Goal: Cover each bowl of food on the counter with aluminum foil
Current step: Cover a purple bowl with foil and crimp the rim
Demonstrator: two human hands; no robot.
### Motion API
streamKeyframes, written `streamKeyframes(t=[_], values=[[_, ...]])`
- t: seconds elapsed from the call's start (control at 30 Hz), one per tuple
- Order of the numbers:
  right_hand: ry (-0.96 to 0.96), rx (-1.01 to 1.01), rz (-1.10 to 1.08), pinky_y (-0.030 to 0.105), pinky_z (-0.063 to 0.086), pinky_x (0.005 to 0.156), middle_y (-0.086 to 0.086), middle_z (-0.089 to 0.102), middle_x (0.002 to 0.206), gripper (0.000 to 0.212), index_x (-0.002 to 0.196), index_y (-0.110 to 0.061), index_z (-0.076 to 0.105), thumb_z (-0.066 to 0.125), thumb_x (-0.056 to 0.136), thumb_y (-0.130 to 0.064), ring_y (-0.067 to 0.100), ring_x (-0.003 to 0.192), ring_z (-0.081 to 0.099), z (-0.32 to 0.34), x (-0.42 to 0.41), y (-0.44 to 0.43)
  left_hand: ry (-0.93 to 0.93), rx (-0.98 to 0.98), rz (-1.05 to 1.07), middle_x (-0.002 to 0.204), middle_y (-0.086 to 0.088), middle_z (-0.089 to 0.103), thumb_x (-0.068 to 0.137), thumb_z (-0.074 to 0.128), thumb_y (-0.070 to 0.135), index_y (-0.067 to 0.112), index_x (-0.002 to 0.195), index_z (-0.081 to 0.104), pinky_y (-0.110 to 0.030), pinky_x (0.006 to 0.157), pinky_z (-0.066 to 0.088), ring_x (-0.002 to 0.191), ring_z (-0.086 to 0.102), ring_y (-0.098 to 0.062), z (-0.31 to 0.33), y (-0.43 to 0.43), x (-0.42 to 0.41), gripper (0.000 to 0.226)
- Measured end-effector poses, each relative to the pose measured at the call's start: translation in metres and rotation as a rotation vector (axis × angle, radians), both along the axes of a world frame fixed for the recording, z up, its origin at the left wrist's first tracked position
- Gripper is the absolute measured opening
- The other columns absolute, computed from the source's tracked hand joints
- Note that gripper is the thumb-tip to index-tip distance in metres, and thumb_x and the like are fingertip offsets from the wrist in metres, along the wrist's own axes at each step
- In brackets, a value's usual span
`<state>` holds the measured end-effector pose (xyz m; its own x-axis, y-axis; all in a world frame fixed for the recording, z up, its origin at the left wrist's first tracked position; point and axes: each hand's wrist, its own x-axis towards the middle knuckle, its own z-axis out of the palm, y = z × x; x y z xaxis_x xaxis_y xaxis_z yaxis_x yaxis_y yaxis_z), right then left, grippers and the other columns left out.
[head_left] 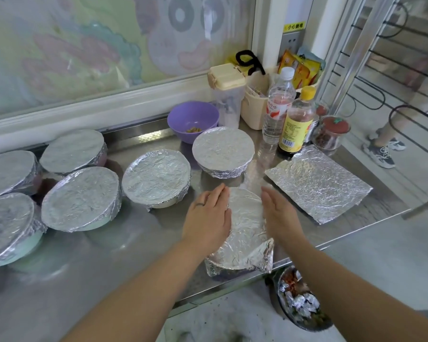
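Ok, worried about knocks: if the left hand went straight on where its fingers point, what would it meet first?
Probably the left hand would meet the foil-covered bowl standing just ahead of it, though depth is unclear.

Four covered bowls crowd the worktop at the frame's left. A fifth bowl sits at centre, a sixth bowl up and right of it, an open bowl behind both. The nearest bowl lies lower centre between the left hand and the right hand. A foil sheet lies at right, bottles above it.
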<state>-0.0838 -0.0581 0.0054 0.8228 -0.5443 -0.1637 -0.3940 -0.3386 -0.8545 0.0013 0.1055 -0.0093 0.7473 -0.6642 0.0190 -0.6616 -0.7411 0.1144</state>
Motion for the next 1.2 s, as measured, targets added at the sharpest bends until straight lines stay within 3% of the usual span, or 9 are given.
streamKeyframes(t=[0.1,0.2,0.37,0.67,0.77,0.87,1.0,1.1,1.2], values=[[0.048,-0.221,0.283,0.035,0.044,0.100,0.001,0.065,0.127,0.037,0.137,-0.015,0.061,0.044,0.108,-0.030,0.020,0.117,0.059,0.014,0.035,-0.010,-0.013,0.004,0.026,0.158,0.005,0.032,0.099,0.030,0.039,0.015,0.152,0.035,-0.041,0.101,0.045,0.132,0.043,-0.024,-0.003,-0.002,-0.003,0.058],[0.173,-0.288,0.435,0.041,0.049,0.092,0.015,0.072,0.112,0.036,0.115,-0.003,0.070,0.045,0.107,-0.028,0.029,0.101,0.064,0.010,0.059,-0.012,-0.022,0.005,0.034,0.157,0.005,0.035,0.097,0.027,0.039,0.016,0.151,0.038,-0.041,0.098,0.047,0.129,0.046,-0.025,-0.002,-0.004,-0.004,0.060],[0.204,-0.200,0.391,0.031,0.037,0.063,0.016,0.065,0.080,0.040,0.088,0.006,0.065,0.048,0.107,-0.026,0.023,0.073,0.053,0.004,0.062,-0.018,-0.015,0.013,0.038,0.157,0.006,0.035,0.096,0.024,0.041,0.016,0.153,0.035,-0.043,0.101,0.047,0.130,0.045,-0.024,-0.001,-0.004,-0.005,0.062],[0.199,-0.189,0.383,0.038,0.050,0.078,0.019,0.070,0.086,0.039,0.091,0.002,0.069,0.049,0.106,-0.028,0.034,0.086,0.065,0.003,0.061,-0.018,0.011,0.002,0.031,0.159,0.006,0.030,0.098,0.022,0.041,0.017,0.154,0.031,-0.045,0.104,0.044,0.134,0.040,-0.023,-0.001,-0.004,-0.005,0.062],[0.207,-0.187,0.376,0.040,0.051,0.082,0.014,0.072,0.094,0.037,0.102,-0.006,0.071,0.047,0.106,-0.035,0.033,0.090,0.066,0.002,0.058,-0.018,0.024,-0.001,0.031,0.161,0.007,0.026,0.100,0.026,0.040,0.017,0.156,0.028,-0.044,0.106,0.042,0.137,0.037,-0.023,0.001,-0.005,-0.006,0.060],[0.186,-0.209,0.201,0.043,0.051,0.098,-0.003,0.067,0.129,0.045,0.136,-0.026,0.059,0.040,0.104,-0.052,0.021,0.114,0.063,0.006,0.036,-0.007,0.086,-0.030,0.124,0.165,0.007,0.015,0.102,0.032,0.039,0.018,0.158,0.020,-0.042,0.113,0.034,0.143,0.027,-0.023,0.002,-0.004,-0.012,0.060],[0.029,-0.221,-0.011,0.050,0.040,0.112,-0.003,0.051,0.150,0.048,0.148,-0.023,0.047,0.039,0.104,-0.041,0.022,0.139,0.046,0.002,-0.002,0.023,0.342,-0.165,0.425,0.165,0.003,0.007,0.100,0.038,0.038,0.019,0.157,0.013,-0.045,0.119,0.022,0.147,0.013,-0.028,0.017,-0.015,-0.023,0.065],[0.053,-0.139,-0.090,0.048,0.037,0.115,-0.006,0.044,0.156,0.047,0.152,-0.025,0.043,0.039,0.106,-0.036,0.019,0.144,0.039,-0.001,-0.004,0.032,0.550,-0.257,0.558,0.155,-0.003,0.018,0.097,0.042,0.038,0.022,0.152,0.022,-0.050,0.117,0.021,0.141,0.017,-0.032,0.031,-0.020,-0.015,0.061],[0.008,0.017,-0.202,0.045,0.042,0.111,-0.003,0.053,0.149,0.044,0.150,-0.025,0.047,0.040,0.107,-0.033,0.021,0.136,0.049,-0.004,-0.001,0.026,0.381,-0.297,0.473,0.144,-0.004,0.035,0.098,0.044,0.033,0.026,0.148,0.037,-0.048,0.116,0.025,0.137,0.031,-0.028,0.028,-0.012,0.003,0.051]])
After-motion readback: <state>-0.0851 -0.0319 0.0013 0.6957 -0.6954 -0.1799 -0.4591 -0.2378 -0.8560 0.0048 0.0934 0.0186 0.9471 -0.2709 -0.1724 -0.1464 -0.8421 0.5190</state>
